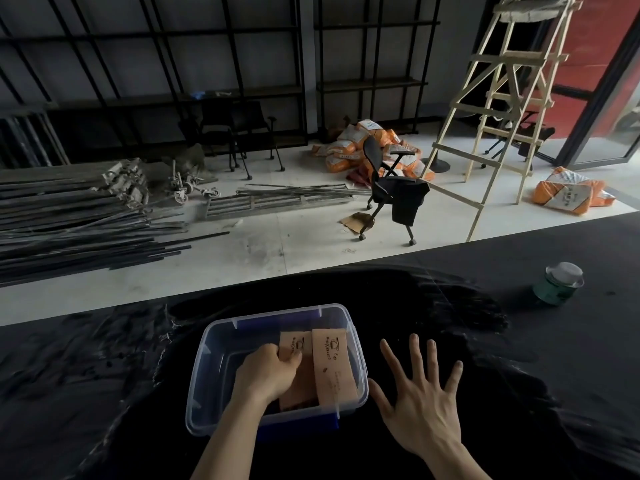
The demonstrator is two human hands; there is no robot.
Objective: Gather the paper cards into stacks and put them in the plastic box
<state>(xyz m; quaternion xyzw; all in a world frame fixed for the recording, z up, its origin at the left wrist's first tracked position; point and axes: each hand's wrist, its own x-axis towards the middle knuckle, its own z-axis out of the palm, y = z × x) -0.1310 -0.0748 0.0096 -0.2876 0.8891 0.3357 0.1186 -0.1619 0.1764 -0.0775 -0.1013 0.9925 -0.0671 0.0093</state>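
- The left hand [268, 370] reaches into the plastic box [221, 336], its grip pinching a card stack [292, 344].
- The right hand [420, 400] hovers beside the box, grip wide, fingers spread.
- A second stack [332, 362] lies alongside.

No wording can be read with certainty. The 2 tan paper cards [332, 362] standing in the clear plastic box [221, 341] carry dark printed characters and a small cup-shaped sign, too small to make out. The orange-and-white sacks [568, 194] on the floor bear blurred print.
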